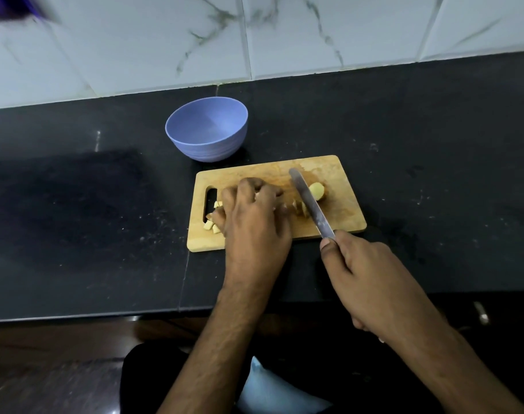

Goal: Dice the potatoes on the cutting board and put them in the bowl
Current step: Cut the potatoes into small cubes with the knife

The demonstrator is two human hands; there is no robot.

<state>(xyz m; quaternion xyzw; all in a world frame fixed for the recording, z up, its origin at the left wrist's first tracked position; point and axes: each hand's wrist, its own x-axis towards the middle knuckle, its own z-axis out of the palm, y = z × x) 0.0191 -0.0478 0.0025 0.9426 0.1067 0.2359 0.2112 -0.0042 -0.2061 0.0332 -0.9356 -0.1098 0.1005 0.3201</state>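
Your left hand (251, 222) curls its fingers over the potato pieces (299, 206) on the cutting board (338, 210), while your right hand (371, 279) grips the knife (310, 201), blade laid across the potato. Diced bits (210, 225) lie at the board's left end; the bowl (207, 128) sits just beyond its far edge

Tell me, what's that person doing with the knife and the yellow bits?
A person is cutting up potato on a wooden cutting board. The right hand holds a knife, its blade across the potato. The left hand steadies the potato. Some cut pieces lie near the board's handle slot. The blue bowl behind the board has no potato in it yet.
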